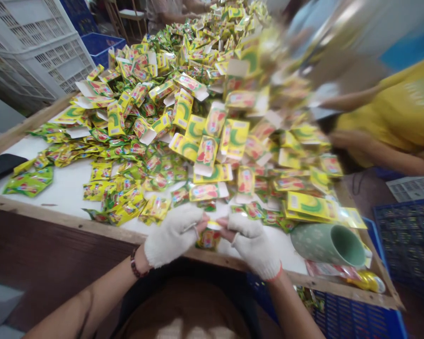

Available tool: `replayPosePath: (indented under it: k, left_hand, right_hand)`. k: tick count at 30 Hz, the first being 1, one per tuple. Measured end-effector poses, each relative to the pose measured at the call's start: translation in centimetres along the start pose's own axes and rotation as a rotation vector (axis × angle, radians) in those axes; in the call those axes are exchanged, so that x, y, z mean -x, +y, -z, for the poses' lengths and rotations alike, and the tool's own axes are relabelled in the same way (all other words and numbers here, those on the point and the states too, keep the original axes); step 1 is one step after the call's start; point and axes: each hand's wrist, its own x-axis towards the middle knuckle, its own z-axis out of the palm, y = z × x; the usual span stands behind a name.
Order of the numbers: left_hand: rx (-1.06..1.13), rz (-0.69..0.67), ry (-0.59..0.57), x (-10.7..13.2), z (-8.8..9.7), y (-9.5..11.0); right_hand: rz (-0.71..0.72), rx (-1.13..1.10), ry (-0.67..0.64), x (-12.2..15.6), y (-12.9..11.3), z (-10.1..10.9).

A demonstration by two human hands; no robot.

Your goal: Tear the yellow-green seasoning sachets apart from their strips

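Note:
My left hand [175,235] and my right hand [254,242], both in white gloves with bare fingertips, meet at the table's near edge. Between them is a small yellow-and-red printed packet [208,238], its upper end pinched by the fingers of both. Whether it is a carton or a sachet cannot be made out, as fingers cover part of it. Just beyond lie small yellow cartons [207,153], many with white flaps up. Shiny yellow and green sachets [127,195] are strewn to the left of my hands.
A green cup [328,245] lies on its side at right, beside flattened yellow cartons [311,206]. A wooden rim [74,221] edges the table. A dark phone-like object [3,167] is at left. White crates [38,52] stand back left; a person in yellow [399,117] works at right.

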Motion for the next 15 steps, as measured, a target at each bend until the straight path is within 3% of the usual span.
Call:
replayPosePath:
  k: [7, 11, 15]
  left_hand:
    - [0.083, 0.225, -0.085, -1.1, 0.2, 0.3]
    - [-0.016, 0.125, -0.084, -1.1, 0.3, 0.2]
    - [-0.113, -0.055, -0.055, 0.2, -0.1, 0.0]
  right_hand:
    - [-0.139, 0.006, -0.106, -0.4, -0.6, 0.7]
    - [-0.157, -0.07, -0.093, -0.6, -0.2, 0.9]
    - [0.045, 0.049, -0.112, 0.2, -0.8, 1.0]
